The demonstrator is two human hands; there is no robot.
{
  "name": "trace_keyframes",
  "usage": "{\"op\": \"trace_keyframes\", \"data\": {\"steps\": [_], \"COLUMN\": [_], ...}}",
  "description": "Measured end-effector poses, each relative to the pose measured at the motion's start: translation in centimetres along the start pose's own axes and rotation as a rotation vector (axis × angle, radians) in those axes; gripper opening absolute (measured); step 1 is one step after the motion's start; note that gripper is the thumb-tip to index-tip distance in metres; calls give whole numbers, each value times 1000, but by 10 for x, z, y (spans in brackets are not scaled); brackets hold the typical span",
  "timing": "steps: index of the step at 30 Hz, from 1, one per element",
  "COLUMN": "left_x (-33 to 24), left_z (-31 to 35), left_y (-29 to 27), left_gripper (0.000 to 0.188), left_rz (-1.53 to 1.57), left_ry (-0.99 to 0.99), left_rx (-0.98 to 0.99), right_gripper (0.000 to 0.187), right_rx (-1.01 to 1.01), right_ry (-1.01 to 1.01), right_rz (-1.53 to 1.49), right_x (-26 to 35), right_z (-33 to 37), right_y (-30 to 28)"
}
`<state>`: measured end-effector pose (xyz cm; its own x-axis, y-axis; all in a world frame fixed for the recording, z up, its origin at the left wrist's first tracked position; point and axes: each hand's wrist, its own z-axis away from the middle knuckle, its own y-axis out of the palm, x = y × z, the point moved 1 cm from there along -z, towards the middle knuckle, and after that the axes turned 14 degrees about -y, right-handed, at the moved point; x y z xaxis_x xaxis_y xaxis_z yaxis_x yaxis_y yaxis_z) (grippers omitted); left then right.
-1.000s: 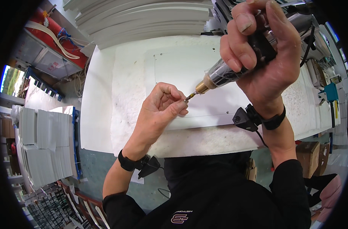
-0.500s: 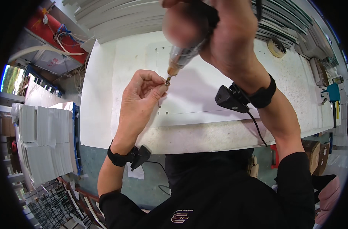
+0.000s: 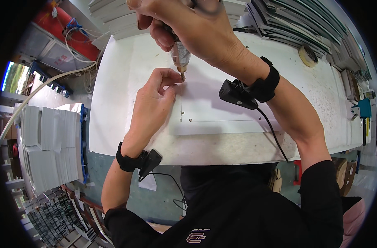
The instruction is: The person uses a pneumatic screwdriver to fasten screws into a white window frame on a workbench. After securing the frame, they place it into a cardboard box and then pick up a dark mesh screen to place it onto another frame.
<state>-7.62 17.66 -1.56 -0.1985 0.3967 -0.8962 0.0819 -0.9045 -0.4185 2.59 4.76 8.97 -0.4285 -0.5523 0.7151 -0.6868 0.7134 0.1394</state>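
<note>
My right hand (image 3: 196, 29) is wrapped round a powered screwdriver (image 3: 180, 56) with a clear, tapered nose, pointing down. Its body is mostly hidden behind the hand. At the end of the bit a small metal screw (image 3: 183, 77) meets the white panel (image 3: 221, 103), near a thin line on it. My left hand (image 3: 157, 93) is beside the screw, its forefinger close against the bit's tip. The thumb stands apart from the forefinger, with nothing visible between them. Small screw heads (image 3: 190, 120) sit by the near left corner of the lined rectangle.
A roll of tape (image 3: 308, 56) lies at the table's far right. Stacked grey sheets (image 3: 296, 25) line the far edge. White stacks (image 3: 52, 144) stand left of the table. A teal-headed tool (image 3: 364, 109) is at the right edge. A cable (image 3: 275, 136) hangs from my right wrist.
The screwdriver and my right hand have moved left and farther away. My left thumb has parted from the forefinger, which stays at the screw. The panel appears shifted slightly right.
</note>
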Motion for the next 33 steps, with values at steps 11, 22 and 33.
{"op": "trace_keyframes", "data": {"steps": [11, 22, 33], "left_x": [2, 13, 3], "left_z": [-8, -6, 18], "left_y": [0, 2, 2], "left_gripper": [26, 25, 23], "left_rz": [-15, 41, -59], "left_ry": [-13, 45, 43], "left_rx": [10, -23, -26], "right_gripper": [15, 16, 28], "right_rx": [15, 4, 148], "right_ry": [-117, -25, 3], "right_rz": [-86, -26, 124], "right_x": [-19, -18, -26], "right_z": [-2, 1, 9], "right_y": [-7, -4, -11]}}
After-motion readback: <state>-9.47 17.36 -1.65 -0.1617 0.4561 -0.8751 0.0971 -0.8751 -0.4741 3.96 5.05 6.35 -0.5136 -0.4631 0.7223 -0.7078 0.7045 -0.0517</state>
